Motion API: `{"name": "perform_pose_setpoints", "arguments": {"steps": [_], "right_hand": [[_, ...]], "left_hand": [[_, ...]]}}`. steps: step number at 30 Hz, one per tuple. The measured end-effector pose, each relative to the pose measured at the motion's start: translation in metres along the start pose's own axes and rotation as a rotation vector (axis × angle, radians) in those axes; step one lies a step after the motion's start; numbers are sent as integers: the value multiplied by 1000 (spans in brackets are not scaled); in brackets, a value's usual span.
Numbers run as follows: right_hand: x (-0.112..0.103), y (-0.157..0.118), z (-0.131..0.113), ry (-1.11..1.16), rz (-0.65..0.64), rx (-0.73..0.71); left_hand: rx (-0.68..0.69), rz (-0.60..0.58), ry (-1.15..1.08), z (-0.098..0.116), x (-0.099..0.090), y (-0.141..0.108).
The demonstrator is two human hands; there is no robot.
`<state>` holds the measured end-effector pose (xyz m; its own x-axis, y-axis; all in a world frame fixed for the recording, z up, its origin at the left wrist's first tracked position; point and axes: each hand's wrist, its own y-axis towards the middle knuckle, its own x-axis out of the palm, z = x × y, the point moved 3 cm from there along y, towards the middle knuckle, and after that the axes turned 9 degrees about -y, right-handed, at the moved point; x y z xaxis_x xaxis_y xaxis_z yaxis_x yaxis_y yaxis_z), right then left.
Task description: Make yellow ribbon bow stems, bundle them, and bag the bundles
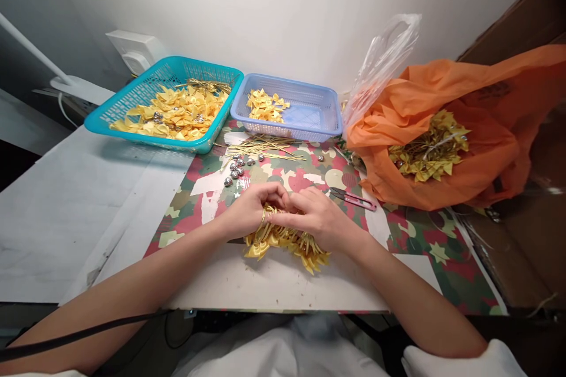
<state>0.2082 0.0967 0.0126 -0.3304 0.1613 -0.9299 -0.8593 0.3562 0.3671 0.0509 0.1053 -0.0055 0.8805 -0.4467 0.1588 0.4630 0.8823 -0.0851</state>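
My left hand (256, 207) and my right hand (319, 218) meet over a bunch of yellow ribbon flowers (287, 241) with gold wire stems, low above the table's front edge. The fingers of both hands curl round the stems, and the petals hang out below. My left thumb lies against the looped wires; the fingertips partly hide each other. Just beyond my hands lie several silver bells (237, 171) and a loose pile of gold wire stems (265, 146). Pink-handled thread snips (354, 198) rest to the right of my right hand.
A teal basket (177, 142) of yellow ribbon flowers, wires and bells stands back left. Beside it is a blue basket (309, 115) with a few yellow pieces. An orange bag (486, 153) holding a tied flower bunch (431, 147) fills the right side. A lamp arm (35, 50) reaches in from the left.
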Motion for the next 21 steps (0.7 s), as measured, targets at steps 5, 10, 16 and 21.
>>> {"name": "perform_pose_setpoints", "arguments": {"steps": [5,10,16,21], "right_hand": [[1,0,0,-23,-37,-8],[2,2,-5,-96,80,-24],[14,6,-12,-226,66,-66],[16,8,-10,-313,-38,-132]], "left_hand": [[3,2,39,1,1,0],[19,1,132,3,1,-2],[154,10,404,8,6,-6],[178,30,509,8,4,-4]]}}
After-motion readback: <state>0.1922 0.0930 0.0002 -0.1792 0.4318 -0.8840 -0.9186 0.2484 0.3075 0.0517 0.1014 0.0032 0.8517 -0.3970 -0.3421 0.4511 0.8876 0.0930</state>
